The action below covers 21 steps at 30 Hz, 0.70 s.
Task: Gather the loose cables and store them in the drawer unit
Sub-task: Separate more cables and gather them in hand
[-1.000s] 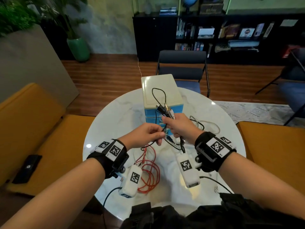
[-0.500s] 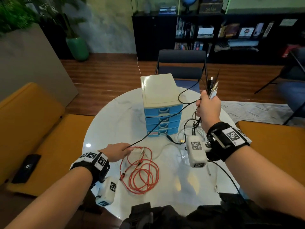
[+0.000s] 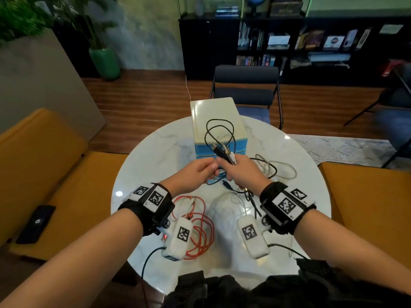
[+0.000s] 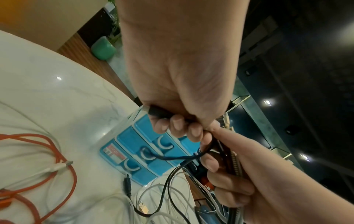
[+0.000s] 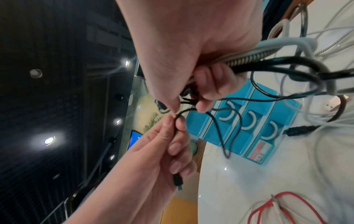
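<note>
The drawer unit [image 3: 216, 117], cream on top with blue drawers [image 4: 134, 141], stands closed at the table's far side. My right hand [image 3: 224, 168] grips a bundle of cables [image 5: 258, 62] in front of it, several plugs [image 3: 223, 152] sticking up from the fist. A black cable [image 3: 219, 130] loops from the bundle over the unit's top. My left hand [image 3: 211, 170] meets the right, pinching that black cable [image 5: 177, 121] with its plug [image 4: 159, 112] held in the curled fingers. A red cable coil [image 3: 200, 223] and white cables [image 3: 231, 201] lie loose on the table.
A round white marble table [image 3: 144, 165] holds everything. A grey braided cable [image 3: 278, 170] trails right of the unit. Yellow seats flank the table; a black phone [image 3: 36, 223] lies on the left one. A black chair [image 3: 244, 85] stands behind. Dark fabric [image 3: 222, 290] sits at the near edge.
My right hand has come down and left from its raised position with the bundle. My left hand has risen from beside the red coil to meet it. The black cable now loops over the unit.
</note>
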Tool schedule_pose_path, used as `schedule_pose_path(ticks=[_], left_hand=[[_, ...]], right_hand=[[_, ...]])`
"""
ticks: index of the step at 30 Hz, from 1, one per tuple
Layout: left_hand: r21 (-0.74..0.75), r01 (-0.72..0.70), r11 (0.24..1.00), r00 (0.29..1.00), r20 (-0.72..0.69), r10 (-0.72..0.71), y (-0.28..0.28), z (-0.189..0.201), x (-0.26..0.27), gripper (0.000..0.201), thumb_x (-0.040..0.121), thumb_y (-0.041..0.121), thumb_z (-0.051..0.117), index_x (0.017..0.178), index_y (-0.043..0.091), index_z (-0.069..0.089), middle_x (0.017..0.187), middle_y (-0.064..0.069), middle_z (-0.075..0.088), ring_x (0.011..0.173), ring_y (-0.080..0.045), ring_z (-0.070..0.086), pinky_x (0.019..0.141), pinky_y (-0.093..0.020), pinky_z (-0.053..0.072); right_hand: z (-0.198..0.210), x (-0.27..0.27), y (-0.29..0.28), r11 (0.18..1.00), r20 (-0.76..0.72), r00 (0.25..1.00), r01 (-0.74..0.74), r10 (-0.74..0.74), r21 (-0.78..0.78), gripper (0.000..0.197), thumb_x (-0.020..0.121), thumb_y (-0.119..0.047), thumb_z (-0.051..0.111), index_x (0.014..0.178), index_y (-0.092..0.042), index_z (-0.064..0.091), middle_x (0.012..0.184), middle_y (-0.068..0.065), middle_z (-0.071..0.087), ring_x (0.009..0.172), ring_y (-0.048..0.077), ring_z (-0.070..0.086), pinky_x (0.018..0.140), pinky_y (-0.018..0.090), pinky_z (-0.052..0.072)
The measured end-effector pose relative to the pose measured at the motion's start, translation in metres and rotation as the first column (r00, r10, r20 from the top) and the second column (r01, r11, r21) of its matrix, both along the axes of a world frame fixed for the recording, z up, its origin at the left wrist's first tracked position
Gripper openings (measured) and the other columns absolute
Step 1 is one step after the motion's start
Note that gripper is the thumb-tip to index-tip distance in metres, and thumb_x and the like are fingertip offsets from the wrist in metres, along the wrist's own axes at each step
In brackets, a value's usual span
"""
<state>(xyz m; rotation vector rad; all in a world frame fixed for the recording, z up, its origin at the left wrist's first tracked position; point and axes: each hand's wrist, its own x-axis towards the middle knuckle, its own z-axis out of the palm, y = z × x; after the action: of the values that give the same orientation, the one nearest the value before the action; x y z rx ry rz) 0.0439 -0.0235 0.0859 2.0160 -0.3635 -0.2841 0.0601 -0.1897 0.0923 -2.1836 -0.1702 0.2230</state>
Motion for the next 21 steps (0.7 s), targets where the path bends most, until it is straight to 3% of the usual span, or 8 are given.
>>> schedule_pose_path(ticks=[4,7,9,12,16,19,21], left_hand=[[-0.063,-0.079,0.995,0.997,0.003,0.079,-0.001,-0.004,0.000,0.028,0.103,0.019,0.037,0.082,0.015,0.055,0.064,0.002,0.045,0.053,-0.004,0.040,0.052,-0.014,0.036],[-0.064,-0.113,0.992,0.992,-0.058,0.109,0.004,-0.011,0.004,0.028,0.102,0.017,0.038,0.082,0.013,0.057,0.064,0.000,0.049,0.052,-0.004,0.045,0.057,-0.018,0.043],[-0.045,-0.082,0.996,0.992,-0.094,0.078,0.007,-0.018,0.006,0.027,0.101,0.018,0.042,0.085,0.010,0.061,0.067,0.000,0.056,0.057,-0.004,0.053,0.064,-0.021,0.049],[0.030,-0.098,0.995,0.992,-0.082,0.100,0.013,-0.034,0.007,0.017,0.097,0.019,0.052,0.093,0.007,0.065,0.079,0.000,0.066,0.071,-0.006,0.062,0.076,-0.023,0.052],[0.170,-0.150,0.974,0.977,-0.126,0.173,0.031,-0.061,0.008,0.008,0.093,0.012,0.057,0.090,0.013,0.064,0.082,-0.002,0.067,0.077,-0.014,0.063,0.080,-0.033,0.052],[0.463,-0.146,0.874,0.979,-0.059,0.195,0.043,-0.072,0.006,0.006,0.091,0.017,0.060,0.087,0.016,0.065,0.085,-0.001,0.067,0.081,-0.017,0.062,0.075,-0.027,0.048],[0.570,-0.077,0.818,0.971,-0.143,0.191,0.052,-0.077,0.002,0.008,0.089,0.019,0.060,0.089,0.014,0.066,0.083,-0.001,0.068,0.075,-0.016,0.063,0.071,-0.025,0.050]], right_hand=[[-0.001,-0.001,-0.014,0.985,-0.192,0.980,-0.026,0.058,0.168,0.034,0.096,-0.045,0.053,0.083,-0.014,0.058,0.066,0.005,0.060,0.038,0.007,0.040,0.040,0.022,0.032],[-0.003,-0.004,-0.026,0.948,-0.256,0.944,-0.130,0.208,0.292,0.030,0.096,-0.039,0.057,0.082,-0.013,0.053,0.065,0.003,0.054,0.040,0.007,0.035,0.038,0.020,0.028],[-0.003,-0.005,-0.032,0.954,-0.213,0.952,-0.164,0.220,0.252,0.026,0.096,-0.035,0.058,0.081,-0.015,0.052,0.062,0.000,0.050,0.043,0.008,0.036,0.039,0.021,0.029],[0.000,0.003,-0.040,0.985,-0.099,0.994,-0.021,0.039,0.169,0.024,0.095,-0.034,0.059,0.077,-0.021,0.052,0.063,-0.002,0.048,0.047,0.010,0.040,0.045,0.025,0.033],[0.011,0.020,-0.056,0.942,-0.021,0.976,0.213,-0.215,0.260,0.026,0.096,-0.035,0.057,0.074,-0.022,0.049,0.060,-0.003,0.044,0.049,0.012,0.040,0.048,0.028,0.034],[0.022,0.027,-0.067,0.925,0.122,0.925,0.337,-0.360,0.175,0.026,0.096,-0.036,0.055,0.078,-0.018,0.053,0.064,-0.004,0.049,0.056,0.012,0.045,0.053,0.027,0.034],[0.026,0.031,-0.075,0.912,0.251,0.877,0.395,-0.410,0.108,0.022,0.098,-0.031,0.053,0.085,-0.014,0.055,0.067,-0.004,0.051,0.060,0.009,0.046,0.051,0.022,0.031]])
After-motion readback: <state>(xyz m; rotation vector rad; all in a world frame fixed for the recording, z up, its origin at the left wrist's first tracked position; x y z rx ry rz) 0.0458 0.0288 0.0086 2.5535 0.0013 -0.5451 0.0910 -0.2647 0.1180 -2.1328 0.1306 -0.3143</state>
